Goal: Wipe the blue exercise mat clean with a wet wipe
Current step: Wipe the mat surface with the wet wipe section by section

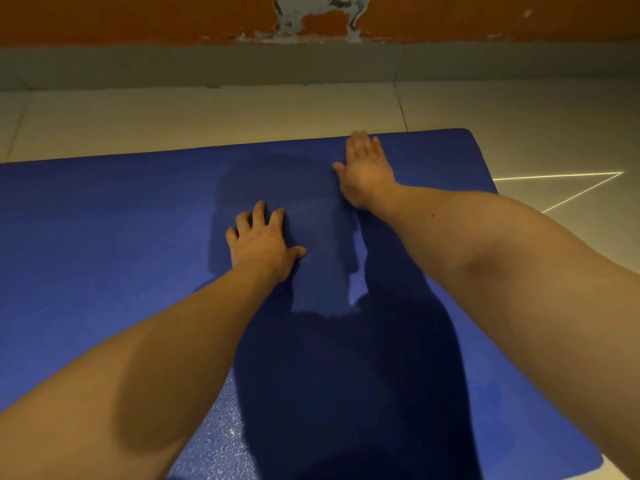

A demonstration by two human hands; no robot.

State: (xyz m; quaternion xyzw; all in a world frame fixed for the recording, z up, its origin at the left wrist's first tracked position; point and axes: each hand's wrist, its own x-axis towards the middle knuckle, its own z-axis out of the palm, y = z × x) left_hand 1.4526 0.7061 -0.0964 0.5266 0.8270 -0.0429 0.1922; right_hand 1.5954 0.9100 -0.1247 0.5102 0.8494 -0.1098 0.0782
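Head view. Blue exercise mat [104,237] flat on a pale tiled floor [207,116]. Left hand [263,242] pressed down near the mat's middle, grip apart, fingers spread and slightly bent, nothing seen in it. Right hand [367,168] flat by the mat's far edge, near its far right corner, grip apart too, fingers straight and side by side. No wet wipe in sight; possibly hidden under a palm, impossible to tell. Darker patch [277,181] on the mat between the two hands: damp or shadow, unclear.

Probably best for a good wipe: brace the mat with one palm, sweep with the other in long overlapping strokes from the mat's far edge toward the near one, pressing evenly and not rucking the corner. Grained, faintly glinting mat surface, likely to hold dirt in its texture. Beyond the mat, grey skirting [173,64], then an orange wall [104,19] with peeling paint [311,15]. Thin bright line of light [554,175] on the floor right of the mat.
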